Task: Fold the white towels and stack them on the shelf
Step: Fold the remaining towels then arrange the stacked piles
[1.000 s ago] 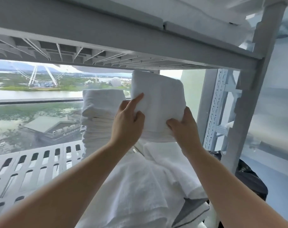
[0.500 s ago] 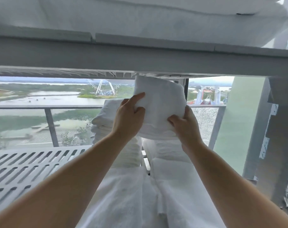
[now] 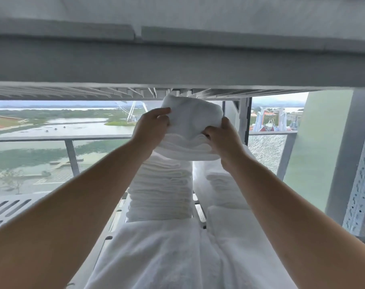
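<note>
two hands [image 3: 151, 130], two towel stacks [image 3: 160, 190].

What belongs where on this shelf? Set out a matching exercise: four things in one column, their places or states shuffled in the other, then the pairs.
Things:
1. folded towel
2. tall towel stack
3. low towel stack
4. left hand

Places or states:
A. right of the tall stack
B. held up just beneath the upper shelf
C. directly below the held towel
D. fingers closed on the towel's left edge

Pairs: 1-B, 2-C, 3-A, 4-D
</note>
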Demonstrator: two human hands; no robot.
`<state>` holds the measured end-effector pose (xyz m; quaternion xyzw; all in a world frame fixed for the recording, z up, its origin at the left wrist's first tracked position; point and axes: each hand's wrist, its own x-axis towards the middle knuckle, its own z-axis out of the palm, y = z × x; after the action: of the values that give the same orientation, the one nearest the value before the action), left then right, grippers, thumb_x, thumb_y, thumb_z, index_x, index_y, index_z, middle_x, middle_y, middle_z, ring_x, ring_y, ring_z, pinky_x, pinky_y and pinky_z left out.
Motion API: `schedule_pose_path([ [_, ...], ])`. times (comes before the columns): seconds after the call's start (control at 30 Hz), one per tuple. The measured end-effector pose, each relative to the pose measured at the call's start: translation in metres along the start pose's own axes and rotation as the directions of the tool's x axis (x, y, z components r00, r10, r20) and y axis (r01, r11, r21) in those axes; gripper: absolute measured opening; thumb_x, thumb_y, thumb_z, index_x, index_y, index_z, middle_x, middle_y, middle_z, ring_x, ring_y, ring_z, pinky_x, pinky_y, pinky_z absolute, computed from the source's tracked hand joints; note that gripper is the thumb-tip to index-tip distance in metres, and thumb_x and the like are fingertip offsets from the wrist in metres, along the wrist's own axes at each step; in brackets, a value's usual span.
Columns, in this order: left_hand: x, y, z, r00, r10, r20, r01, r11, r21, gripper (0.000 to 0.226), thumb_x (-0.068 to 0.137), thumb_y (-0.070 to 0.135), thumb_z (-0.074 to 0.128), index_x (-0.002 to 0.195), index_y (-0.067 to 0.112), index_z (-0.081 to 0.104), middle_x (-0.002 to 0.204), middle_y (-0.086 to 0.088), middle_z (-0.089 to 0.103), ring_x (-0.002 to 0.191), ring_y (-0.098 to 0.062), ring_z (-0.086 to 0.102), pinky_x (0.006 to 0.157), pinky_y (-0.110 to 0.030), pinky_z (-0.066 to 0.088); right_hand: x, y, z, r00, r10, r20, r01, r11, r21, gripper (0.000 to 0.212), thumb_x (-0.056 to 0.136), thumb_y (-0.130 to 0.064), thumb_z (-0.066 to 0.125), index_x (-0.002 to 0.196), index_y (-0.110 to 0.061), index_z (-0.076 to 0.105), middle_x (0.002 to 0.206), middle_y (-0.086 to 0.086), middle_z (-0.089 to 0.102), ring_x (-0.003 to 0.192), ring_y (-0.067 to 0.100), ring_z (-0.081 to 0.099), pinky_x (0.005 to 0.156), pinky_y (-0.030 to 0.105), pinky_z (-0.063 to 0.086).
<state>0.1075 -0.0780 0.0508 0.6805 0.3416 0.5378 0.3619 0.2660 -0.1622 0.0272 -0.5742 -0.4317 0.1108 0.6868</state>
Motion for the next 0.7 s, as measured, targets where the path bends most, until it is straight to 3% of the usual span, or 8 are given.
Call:
schedule_pose_path([
  [0.1, 0.007, -0.007, -0.004, 0.999, -0.024, 0.034, 0.026, 0.999, -0.046, 0.039, 0.090, 0.008, 0.052, 0.117, 0.028, 0.073, 0.063, 0.005, 0.057, 0.043, -0.009, 0.040, 0.041, -0.018, 0.027, 0.001, 0.001, 0.009, 1.000, -0.012, 0.000, 0.012, 0.999, -0.041, 0.025, 0.080, -0.012, 0.060, 0.104, -0.012, 0.054, 0.092, 0.011, 0.061, 0.073, 0.024, 0.054, 0.058, 0.032, 0.042],
  [0.23, 0.013, -0.010, -0.016, 0.999, 0.027, 0.022, -0.026, 0.997, -0.069, 0.045, 0.087, 0.009, 0.051, 0.121, 0.029, 0.071, 0.080, -0.001, 0.063, 0.060, -0.017, 0.044, 0.052, -0.025, 0.033, 0.004, -0.006, 0.022, 0.995, -0.101, -0.009, 0.100, 0.993, -0.057, 0.026, 0.078, -0.008, 0.061, 0.103, -0.014, 0.055, 0.086, 0.005, 0.062, 0.072, 0.021, 0.054, 0.058, 0.031, 0.041],
  [0.33, 0.020, -0.011, -0.026, 1.000, 0.019, -0.004, -0.020, 0.994, -0.109, 0.045, 0.088, 0.008, 0.050, 0.121, 0.028, 0.072, 0.078, 0.003, 0.063, 0.063, -0.015, 0.046, 0.051, -0.023, 0.034, 0.008, -0.011, 0.033, 0.993, -0.116, 0.003, 0.116, 0.992, -0.041, 0.026, 0.078, -0.008, 0.062, 0.102, -0.017, 0.056, 0.081, 0.001, 0.060, 0.069, 0.020, 0.054, 0.056, 0.030, 0.040],
  [0.57, 0.035, -0.028, -0.033, 0.996, -0.075, -0.052, 0.070, 0.993, -0.099, 0.040, 0.088, 0.006, 0.051, 0.117, 0.023, 0.072, 0.074, 0.003, 0.061, 0.062, -0.015, 0.047, 0.052, -0.024, 0.035, 0.021, 0.005, 0.061, 0.999, 0.007, 0.037, -0.003, 0.996, -0.091, 0.030, 0.079, -0.009, 0.058, 0.109, -0.011, 0.055, 0.090, 0.011, 0.061, 0.077, 0.028, 0.057, 0.063, 0.045, 0.050],
  [0.7, 0.039, -0.041, -0.033, 0.993, -0.082, -0.082, 0.080, 0.996, -0.026, 0.038, 0.086, 0.012, 0.055, 0.113, 0.029, 0.073, 0.077, 0.004, 0.064, 0.062, -0.016, 0.051, 0.054, -0.025, 0.040, 0.024, 0.019, 0.069, 0.998, 0.033, 0.052, -0.027, 0.993, -0.113, 0.030, 0.079, -0.010, 0.058, 0.109, -0.012, 0.054, 0.096, 0.014, 0.063, 0.079, 0.029, 0.058, 0.062, 0.042, 0.049],
])
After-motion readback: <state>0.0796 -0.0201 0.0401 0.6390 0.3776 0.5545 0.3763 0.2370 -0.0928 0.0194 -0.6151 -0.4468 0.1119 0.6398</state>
